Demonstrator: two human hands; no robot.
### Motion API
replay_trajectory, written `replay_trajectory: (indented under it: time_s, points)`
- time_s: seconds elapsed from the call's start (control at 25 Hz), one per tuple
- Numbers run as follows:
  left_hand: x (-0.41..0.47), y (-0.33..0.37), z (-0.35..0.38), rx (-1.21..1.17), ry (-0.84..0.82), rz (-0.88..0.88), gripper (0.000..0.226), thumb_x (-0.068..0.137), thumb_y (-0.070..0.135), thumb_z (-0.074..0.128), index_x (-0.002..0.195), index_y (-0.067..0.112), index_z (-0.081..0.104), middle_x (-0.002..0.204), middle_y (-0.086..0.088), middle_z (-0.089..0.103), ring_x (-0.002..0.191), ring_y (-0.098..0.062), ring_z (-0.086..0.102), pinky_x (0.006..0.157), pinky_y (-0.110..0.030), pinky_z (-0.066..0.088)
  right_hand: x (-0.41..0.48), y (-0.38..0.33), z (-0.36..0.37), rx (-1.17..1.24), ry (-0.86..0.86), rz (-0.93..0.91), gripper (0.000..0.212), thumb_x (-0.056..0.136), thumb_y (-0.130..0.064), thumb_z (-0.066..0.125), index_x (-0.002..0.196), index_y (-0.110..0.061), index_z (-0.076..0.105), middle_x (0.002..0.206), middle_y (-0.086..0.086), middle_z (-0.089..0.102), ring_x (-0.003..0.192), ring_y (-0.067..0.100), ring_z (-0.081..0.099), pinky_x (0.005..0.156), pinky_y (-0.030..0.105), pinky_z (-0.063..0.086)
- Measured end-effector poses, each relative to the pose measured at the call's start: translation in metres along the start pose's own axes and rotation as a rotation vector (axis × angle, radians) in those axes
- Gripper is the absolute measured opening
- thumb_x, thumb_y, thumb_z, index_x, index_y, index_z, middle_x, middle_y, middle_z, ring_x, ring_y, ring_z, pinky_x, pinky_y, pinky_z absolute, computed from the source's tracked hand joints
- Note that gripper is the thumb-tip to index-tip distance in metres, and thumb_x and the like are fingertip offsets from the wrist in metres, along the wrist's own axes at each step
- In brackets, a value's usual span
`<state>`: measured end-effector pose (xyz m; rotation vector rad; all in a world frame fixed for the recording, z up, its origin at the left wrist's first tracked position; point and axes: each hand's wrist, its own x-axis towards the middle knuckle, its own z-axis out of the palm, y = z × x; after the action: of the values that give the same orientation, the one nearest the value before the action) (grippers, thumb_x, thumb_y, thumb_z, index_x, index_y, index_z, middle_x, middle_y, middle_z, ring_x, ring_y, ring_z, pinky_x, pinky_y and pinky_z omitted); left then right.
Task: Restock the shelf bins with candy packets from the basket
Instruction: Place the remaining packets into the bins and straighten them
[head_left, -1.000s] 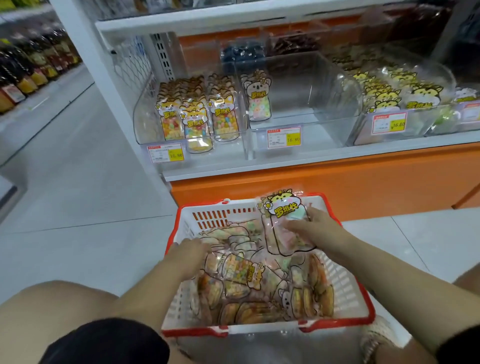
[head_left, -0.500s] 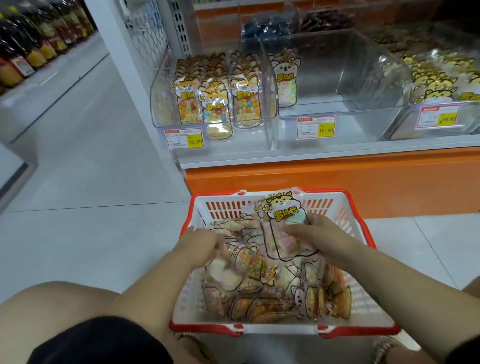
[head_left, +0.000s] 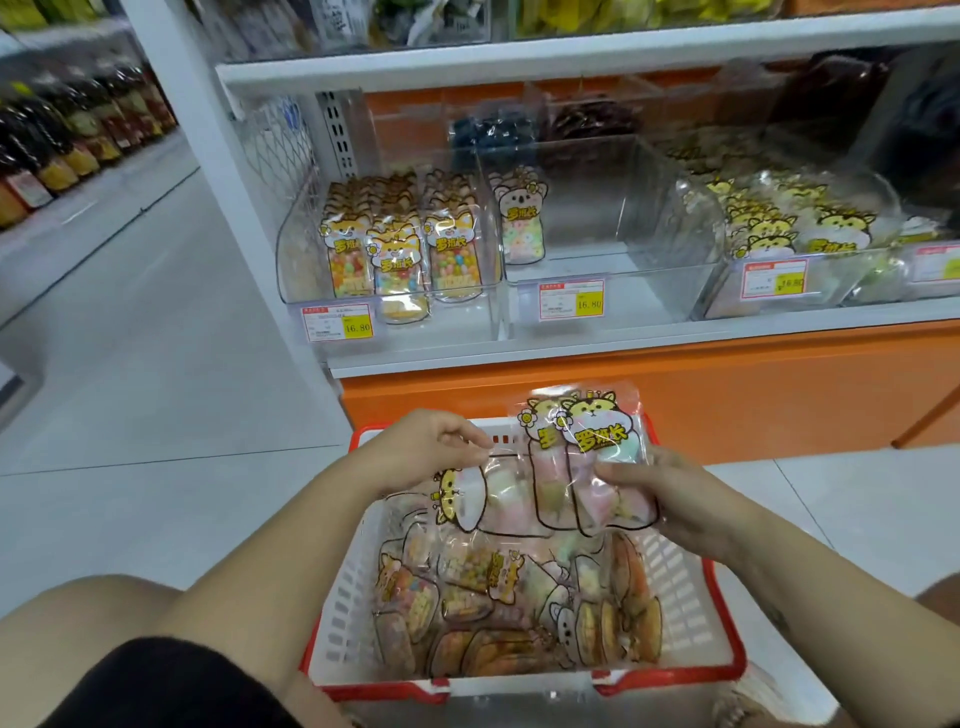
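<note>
Basket (head_left: 726, 656) sits at lower centre of the frame, red-rimmed and white-walled, with candy packets (head_left: 519, 613) heaped inside. I see the right hand (head_left: 691, 501) gripping two upright packets (head_left: 584, 457) above the basket's far edge, fingers (head_left: 623, 472) curled round them. The left hand (head_left: 421, 449) pinches the edge of a third packet (head_left: 485, 496), which lies sideways and touches the pair. On the shelf, the middle bin (head_left: 634, 275) holds a single packet (head_left: 521, 221); the left bin (head_left: 293, 260) is packed.
</note>
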<state>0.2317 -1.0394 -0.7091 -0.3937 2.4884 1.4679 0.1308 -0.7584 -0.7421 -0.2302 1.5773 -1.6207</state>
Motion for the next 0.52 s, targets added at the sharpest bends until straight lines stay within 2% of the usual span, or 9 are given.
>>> replay_trajectory:
  time_s: [0.12,0.2,0.24,0.28,0.4,0.52]
  points:
    - [0.001,0.019,0.009,-0.129,-0.007,-0.023,0.009,0.090,0.025,0.073,0.099,0.026,0.074,0.081,0.017,0.073,0.073,0.011,0.062,0.066,-0.014,0.044,-0.015,-0.009,-0.008,0.114,0.024,0.001,0.013,0.081,-0.011,0.071,0.092,-0.009,0.077,0.095,0.011,0.075,0.073,0.015,0.071,0.060,0.027,0.058]
    - [0.004,0.032,0.017,-0.197,-0.001,-0.039,0.007,0.092,0.022,0.070,0.100,0.023,0.071,0.075,0.020,0.072,0.065,0.012,0.059,0.067,-0.017,0.040,-0.022,-0.015,-0.013,0.161,0.035,-0.033,0.011,0.080,-0.010,0.071,0.080,-0.015,0.081,0.093,0.009,0.075,0.074,0.015,0.071,0.067,0.030,0.060]
    - [0.006,0.040,0.020,-0.238,-0.005,-0.039,0.007,0.093,0.021,0.068,0.099,0.021,0.070,0.075,0.019,0.071,0.066,0.010,0.059,0.066,-0.018,0.039,-0.023,-0.017,-0.016,0.163,0.016,-0.054,0.009,0.079,-0.010,0.074,0.080,-0.015,0.080,0.093,0.010,0.074,0.076,0.016,0.070,0.074,0.032,0.059]
    - [0.010,0.047,0.022,-0.273,-0.014,-0.036,0.006,0.093,0.021,0.068,0.099,0.020,0.070,0.078,0.017,0.071,0.071,0.004,0.059,0.066,-0.020,0.037,-0.027,-0.023,-0.017,0.147,0.010,-0.073,0.008,0.079,-0.010,0.077,0.086,-0.014,0.079,0.095,0.012,0.072,0.079,0.017,0.069,0.079,0.033,0.056]
    - [0.020,0.086,0.025,-0.355,-0.100,-0.037,0.013,0.089,0.030,0.068,0.097,0.021,0.071,0.095,0.005,0.068,0.084,-0.013,0.050,0.065,-0.027,0.035,-0.031,-0.047,-0.033,0.051,-0.032,-0.171,0.037,0.079,-0.009,0.076,0.114,-0.003,0.068,0.110,0.021,0.068,0.093,0.021,0.065,0.084,0.032,0.053]
    - [0.031,0.130,0.029,-0.415,-0.165,-0.011,0.014,0.095,0.022,0.061,0.106,0.017,0.069,0.103,0.001,0.067,0.082,-0.011,0.055,0.061,-0.021,0.043,-0.041,-0.079,-0.060,0.062,-0.008,-0.215,0.042,0.079,-0.005,0.074,0.120,-0.001,0.063,0.114,0.018,0.069,0.096,0.024,0.065,0.083,0.033,0.055]
